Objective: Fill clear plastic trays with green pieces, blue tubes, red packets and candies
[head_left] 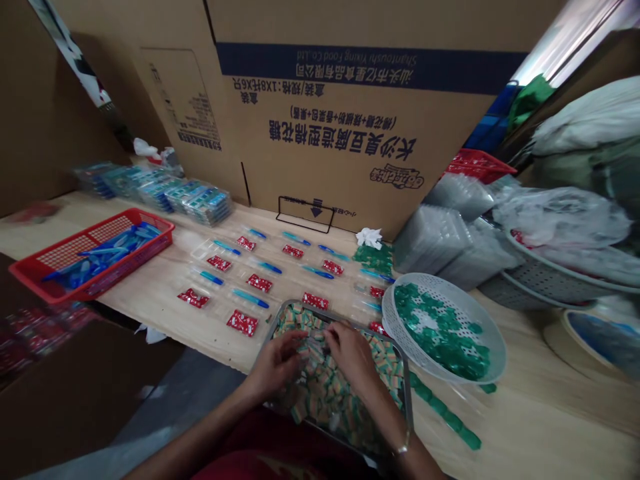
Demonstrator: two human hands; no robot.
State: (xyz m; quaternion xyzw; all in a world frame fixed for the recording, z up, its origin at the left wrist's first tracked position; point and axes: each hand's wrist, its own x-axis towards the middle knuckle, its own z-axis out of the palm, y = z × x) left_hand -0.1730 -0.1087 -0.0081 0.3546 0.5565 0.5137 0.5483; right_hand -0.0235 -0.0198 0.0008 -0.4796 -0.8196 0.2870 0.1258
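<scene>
A metal tray [407, 393] full of small green, cream and orange striped pieces [340, 387] lies in front of me. My left hand [280, 360] is over its left part, fingers curled inward. Across from it, my right hand [353, 353] has its thumb and fingers drawn together. Something clear and shiny seems to lie between the fingertips, too blurred to name. Beyond the tray, clear plastic packs hold blue pens [251, 298] and red printed sachets [243, 323] in rows. To the right, a white perforated basket [395, 327] holds green packets [435, 327].
A red basket [47, 257] of blue pens is at left, with stacked filled packs [200, 200] behind. Cardboard [320, 133] walls the table's back. Clear plastic trays [433, 237] and grey baskets [565, 267] crowd the right; a green packet strip [445, 413] lies nearer.
</scene>
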